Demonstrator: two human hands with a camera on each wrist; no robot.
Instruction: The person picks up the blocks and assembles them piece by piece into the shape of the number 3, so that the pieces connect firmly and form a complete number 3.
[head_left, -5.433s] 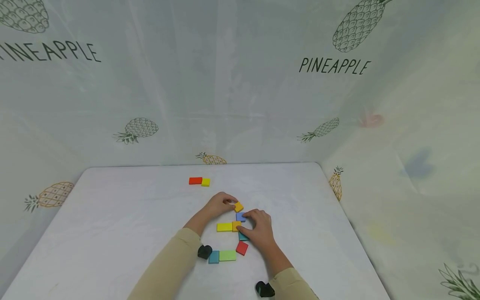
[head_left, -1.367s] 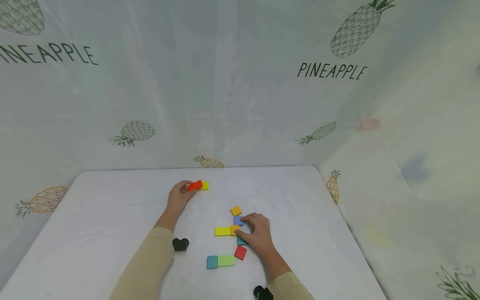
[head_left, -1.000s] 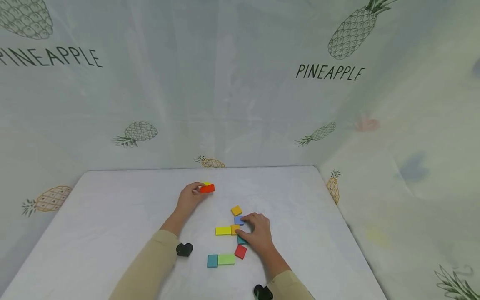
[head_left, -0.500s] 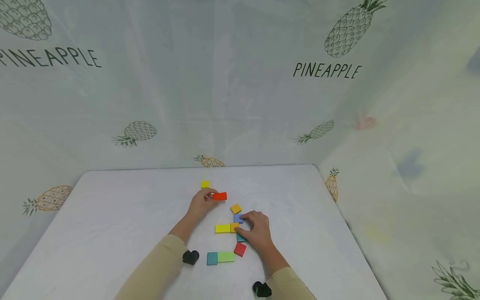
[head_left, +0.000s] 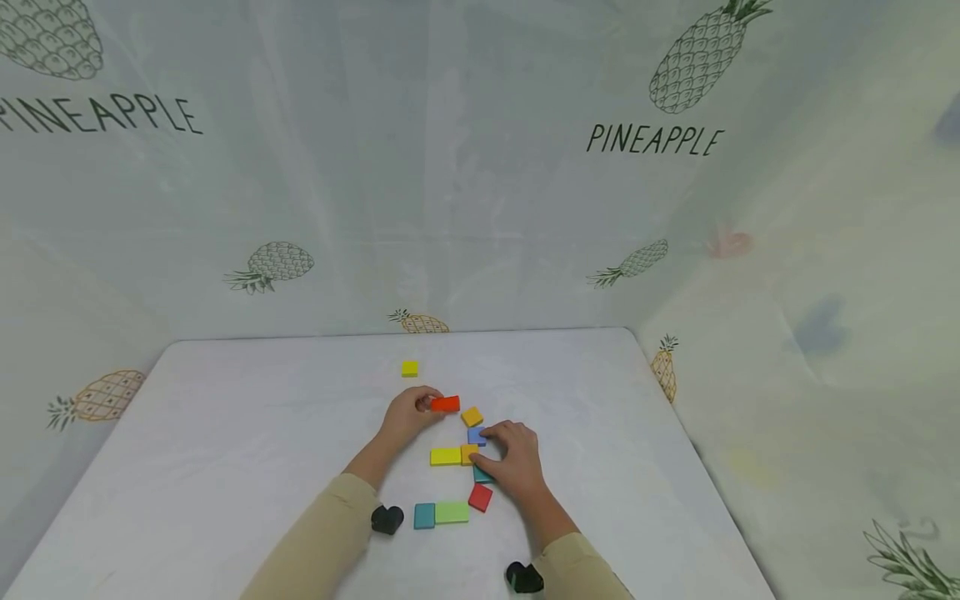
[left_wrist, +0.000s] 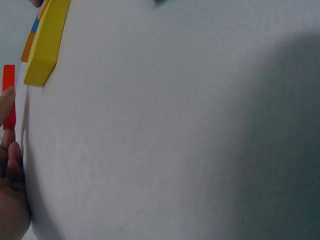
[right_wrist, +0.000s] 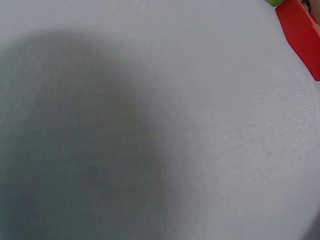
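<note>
My left hand [head_left: 408,418] pinches a long red block [head_left: 446,403] between thumb and fingers, just left of a tilted amber block [head_left: 472,416]. In the left wrist view the red block [left_wrist: 9,76] stands out beyond the fingers, near a yellow block [left_wrist: 46,45]. My right hand [head_left: 517,460] rests beside the block column. Its index finger touches a blue block [head_left: 476,436], and its thumb lies at an orange block [head_left: 468,454], which adjoins a yellow block [head_left: 446,457]. A teal block [head_left: 482,474] is partly hidden under the thumb.
Below the column lie a turned red square block [head_left: 480,497], a lime block [head_left: 452,512] and a teal square block [head_left: 424,516]. A yellow square block [head_left: 409,368] sits farther back on the white table [head_left: 600,500]. Black heart-shaped pieces [head_left: 387,520] are at both wrists.
The amber block was released at the column's top. My left hand then took the red block from beside the far yellow square and carried it right and nearer. My right hand has stayed put.
</note>
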